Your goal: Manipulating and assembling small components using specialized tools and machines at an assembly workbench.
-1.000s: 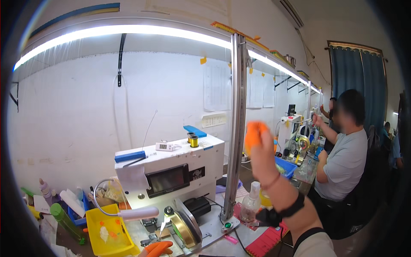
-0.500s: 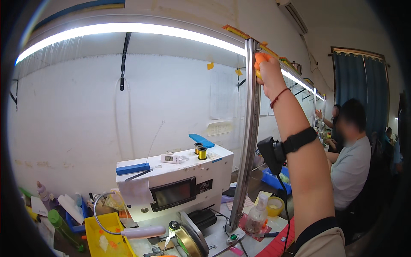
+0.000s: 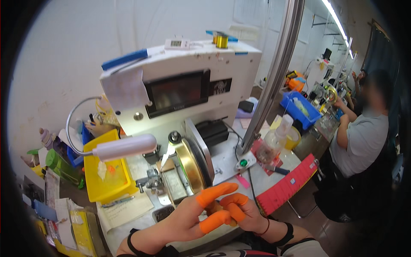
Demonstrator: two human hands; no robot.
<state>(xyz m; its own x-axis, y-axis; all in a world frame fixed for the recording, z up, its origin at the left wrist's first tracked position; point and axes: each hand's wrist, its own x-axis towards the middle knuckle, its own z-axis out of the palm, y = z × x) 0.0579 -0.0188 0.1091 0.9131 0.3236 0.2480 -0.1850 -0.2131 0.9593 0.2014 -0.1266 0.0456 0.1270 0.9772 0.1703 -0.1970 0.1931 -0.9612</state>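
Observation:
Both my hands meet near the front edge of the worktop, with orange finger cots on several fingertips. My left hand (image 3: 187,217) has its thumb and index finger stretched apart around the fingers of the other hand. Bent fingers of my right hand (image 3: 251,221) press together between them; whether a small thing is pinched there is hidden. Just beyond my hands stands a machine wheel with a gold-coloured rim (image 3: 191,165). Left of the wheel is a small metal clamp fixture (image 3: 153,179). A white machine housing (image 3: 180,60) with a dark screen (image 3: 177,93) rises behind.
A lamp (image 3: 124,147) on a bent neck hangs over a yellow tray (image 3: 92,165). Right of the wheel are a metal post (image 3: 276,73), a spray bottle (image 3: 274,139) and a red pad (image 3: 289,184). A blue bin (image 3: 314,119) stands farther back. A co-worker (image 3: 359,137) sits at right.
My right hand has come down from the top of the metal post to the front of the worktop. My left hand has come into view beside it. The view has tilted downward.

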